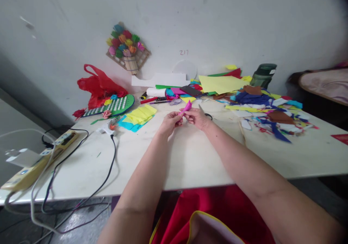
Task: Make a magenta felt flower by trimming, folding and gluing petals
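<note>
A bright pink piece of folded paper [187, 107] is pinched between both of my hands over the middle of the table. My left hand [172, 122] closes on its lower end, and my right hand [197, 118] grips it from the other side. Its gathered top sticks up between the fingertips. Just beyond my right hand lies a pair of scissors [208, 116], partly hidden by that hand. To the left of my hands, yellow paper sheets [140, 114] rest on blue paper sheets [130, 125].
A glue gun [108, 127] with a black cord lies left, near a power strip [16, 177] with trailing cables. Paper scraps [280, 117] heap at the right, before a green bottle [263, 75]. A red plastic bag [99, 84] and a green board [123, 105] stand back left.
</note>
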`<control>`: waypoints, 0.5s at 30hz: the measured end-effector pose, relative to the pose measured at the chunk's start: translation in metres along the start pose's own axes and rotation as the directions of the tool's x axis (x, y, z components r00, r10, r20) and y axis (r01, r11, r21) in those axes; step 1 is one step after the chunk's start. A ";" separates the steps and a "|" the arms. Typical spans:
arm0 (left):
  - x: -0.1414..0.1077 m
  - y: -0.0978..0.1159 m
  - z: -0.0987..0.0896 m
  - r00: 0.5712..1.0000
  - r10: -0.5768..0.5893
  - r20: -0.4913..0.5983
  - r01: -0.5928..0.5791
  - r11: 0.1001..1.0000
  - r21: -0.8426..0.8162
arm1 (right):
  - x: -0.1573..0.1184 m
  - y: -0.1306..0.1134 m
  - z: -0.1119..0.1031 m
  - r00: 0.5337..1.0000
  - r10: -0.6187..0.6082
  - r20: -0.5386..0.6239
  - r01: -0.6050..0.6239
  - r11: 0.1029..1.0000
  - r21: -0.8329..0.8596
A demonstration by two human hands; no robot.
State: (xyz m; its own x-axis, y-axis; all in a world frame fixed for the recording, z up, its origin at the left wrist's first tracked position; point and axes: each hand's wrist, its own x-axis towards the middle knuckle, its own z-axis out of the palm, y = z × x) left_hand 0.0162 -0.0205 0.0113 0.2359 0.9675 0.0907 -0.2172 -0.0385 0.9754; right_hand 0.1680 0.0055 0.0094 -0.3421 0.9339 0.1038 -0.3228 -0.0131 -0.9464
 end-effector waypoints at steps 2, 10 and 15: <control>0.001 0.000 0.001 0.998 0.047 -0.035 -0.045 0.998 0.050 | 0.000 0.000 0.000 1.000 0.001 0.002 -0.001 1.000 0.024; 0.002 -0.001 0.002 0.981 0.144 -0.132 -0.124 0.981 0.147 | 0.003 0.005 -0.001 0.999 -0.025 -0.022 0.025 1.000 -0.008; 0.003 -0.001 0.004 0.981 0.143 -0.135 -0.124 0.983 0.138 | 0.002 0.005 0.001 0.998 -0.040 -0.041 0.038 0.999 -0.027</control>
State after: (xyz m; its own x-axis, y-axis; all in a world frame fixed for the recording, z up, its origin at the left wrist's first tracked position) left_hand 0.0208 -0.0184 0.0109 0.0727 0.9768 0.2013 -0.1117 -0.1926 0.9749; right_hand 0.1646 0.0068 0.0053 -0.2929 0.9474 0.1286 -0.3121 0.0324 -0.9495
